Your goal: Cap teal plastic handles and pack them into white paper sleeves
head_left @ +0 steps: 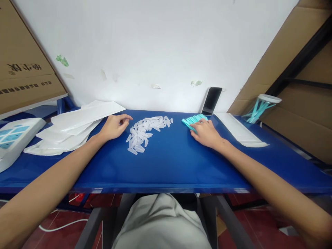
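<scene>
On the blue table (pixel 171 162) lies a heap of small clear plastic caps (pixel 145 133) in the middle. My left hand (pixel 114 126) rests at the heap's left edge, fingers curled, thumb and forefinger pinched near the caps; whether a cap is in them I cannot make out. To the right is a row of teal sticks (pixel 193 120). My right hand (pixel 206 133) lies over the near end of that row, fingers bent down onto the sticks.
White paper bags (pixel 75 126) are stacked at the left, beside a white device (pixel 14 138). A phone (pixel 212 100) leans on the wall. A white flat pack (pixel 240 131) and a clear jar of teal sticks (pixel 260 108) sit at the right. Cardboard boxes flank both sides.
</scene>
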Demonstrator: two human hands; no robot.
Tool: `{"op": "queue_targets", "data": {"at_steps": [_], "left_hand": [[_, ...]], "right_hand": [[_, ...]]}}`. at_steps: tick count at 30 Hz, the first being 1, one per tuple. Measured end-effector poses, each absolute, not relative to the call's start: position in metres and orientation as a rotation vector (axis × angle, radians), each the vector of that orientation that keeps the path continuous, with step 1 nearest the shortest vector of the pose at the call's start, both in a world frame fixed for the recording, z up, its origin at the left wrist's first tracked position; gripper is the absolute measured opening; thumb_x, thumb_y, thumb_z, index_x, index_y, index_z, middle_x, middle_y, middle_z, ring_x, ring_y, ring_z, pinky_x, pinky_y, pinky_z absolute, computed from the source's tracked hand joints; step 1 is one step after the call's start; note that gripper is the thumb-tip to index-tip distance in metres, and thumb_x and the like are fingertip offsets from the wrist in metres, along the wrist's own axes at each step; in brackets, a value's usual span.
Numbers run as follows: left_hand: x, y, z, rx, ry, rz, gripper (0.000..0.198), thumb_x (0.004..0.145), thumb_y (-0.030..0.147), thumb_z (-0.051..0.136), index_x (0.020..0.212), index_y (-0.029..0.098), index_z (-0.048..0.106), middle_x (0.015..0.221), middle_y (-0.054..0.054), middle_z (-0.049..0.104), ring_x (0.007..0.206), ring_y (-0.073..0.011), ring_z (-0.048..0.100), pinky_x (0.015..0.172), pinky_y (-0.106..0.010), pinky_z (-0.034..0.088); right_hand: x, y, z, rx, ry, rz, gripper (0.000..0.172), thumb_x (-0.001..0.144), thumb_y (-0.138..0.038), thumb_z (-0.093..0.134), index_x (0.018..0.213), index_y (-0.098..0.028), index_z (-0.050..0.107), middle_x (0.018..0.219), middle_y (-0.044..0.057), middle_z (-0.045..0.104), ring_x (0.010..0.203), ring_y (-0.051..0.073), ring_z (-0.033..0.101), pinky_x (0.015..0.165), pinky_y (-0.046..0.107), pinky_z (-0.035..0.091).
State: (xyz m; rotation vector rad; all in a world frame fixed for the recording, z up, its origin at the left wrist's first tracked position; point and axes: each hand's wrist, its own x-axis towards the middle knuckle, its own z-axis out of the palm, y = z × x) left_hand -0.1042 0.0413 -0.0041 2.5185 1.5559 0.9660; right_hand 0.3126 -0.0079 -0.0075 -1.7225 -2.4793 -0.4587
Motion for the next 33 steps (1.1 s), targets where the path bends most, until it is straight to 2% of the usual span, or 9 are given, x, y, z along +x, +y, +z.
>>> {"op": "queue_targets", "data": {"at_steps": [9, 15, 19, 23, 29, 31, 33], "left_hand": [[-0.103, 0.040, -0.004, 2.532, 1.544, 0.956, 0.045, 0.091, 0.040, 0.044, 0.108, 0.017, 0.078, 0.066, -0.002, 0.071, 0.064, -0.0202, 0.068, 0.070, -0.029, 0.051], [-0.096, 0.035, -0.001, 2.568, 1.478, 0.963, 0.044, 0.092, 0.039, 0.044, 0.108, 0.015, 0.078, 0.070, -0.003, 0.073, 0.065, -0.0193, 0.067, 0.072, -0.029, 0.051], [-0.090, 0.029, 0.000, 2.630, 1.416, 0.955, 0.042, 0.095, 0.036, 0.044, 0.109, 0.017, 0.078, 0.079, -0.004, 0.075, 0.066, -0.0181, 0.066, 0.073, -0.030, 0.051], [-0.076, 0.017, 0.004, 2.805, 1.208, 0.970, 0.039, 0.097, 0.037, 0.045, 0.109, 0.017, 0.077, 0.099, -0.009, 0.076, 0.087, -0.0227, 0.069, 0.082, -0.034, 0.053], [-0.044, -0.003, 0.010, 3.046, 0.859, 0.823, 0.040, 0.099, 0.044, 0.051, 0.123, 0.020, 0.072, 0.125, -0.014, 0.065, 0.112, -0.0283, 0.062, 0.095, -0.041, 0.051], [-0.038, -0.006, 0.010, 3.070, 0.807, 0.796, 0.036, 0.099, 0.042, 0.051, 0.115, 0.020, 0.075, 0.120, -0.014, 0.066, 0.108, -0.0275, 0.062, 0.090, -0.040, 0.051], [-0.035, -0.008, 0.009, 3.075, 0.817, 0.783, 0.032, 0.097, 0.037, 0.050, 0.083, 0.019, 0.073, 0.095, -0.011, 0.070, 0.089, -0.0247, 0.062, 0.080, -0.040, 0.049]], "right_hand": [[0.307, -0.014, -0.006, -1.496, -2.577, -0.281, 0.038, 0.102, -0.028, 0.044, 0.123, -0.016, 0.072, 0.118, 0.016, 0.077, 0.112, 0.034, 0.066, 0.096, 0.048, 0.037], [0.301, -0.021, 0.000, -1.270, -2.659, -0.088, 0.037, 0.098, -0.027, 0.050, 0.125, -0.016, 0.073, 0.125, 0.014, 0.076, 0.114, 0.032, 0.069, 0.100, 0.047, 0.045], [0.298, -0.029, 0.004, -1.174, -2.677, 0.015, 0.039, 0.096, -0.028, 0.054, 0.127, -0.017, 0.074, 0.126, 0.012, 0.075, 0.110, 0.031, 0.071, 0.096, 0.044, 0.052], [0.294, -0.037, 0.007, -1.077, -2.675, 0.121, 0.036, 0.094, -0.026, 0.056, 0.123, -0.019, 0.075, 0.121, 0.010, 0.076, 0.106, 0.028, 0.071, 0.092, 0.041, 0.055], [0.268, -0.030, 0.014, -0.985, -2.705, 0.219, 0.023, 0.088, -0.020, 0.060, 0.105, -0.018, 0.076, 0.107, 0.008, 0.076, 0.091, 0.023, 0.070, 0.081, 0.035, 0.054], [0.258, -0.024, 0.013, -0.941, -2.726, 0.220, 0.019, 0.087, -0.019, 0.062, 0.100, -0.019, 0.075, 0.103, 0.007, 0.076, 0.087, 0.022, 0.069, 0.078, 0.033, 0.052], [0.253, -0.022, 0.010, -0.921, -2.721, 0.188, 0.018, 0.087, -0.019, 0.061, 0.099, -0.019, 0.075, 0.100, 0.007, 0.075, 0.084, 0.022, 0.068, 0.076, 0.033, 0.051]]}}
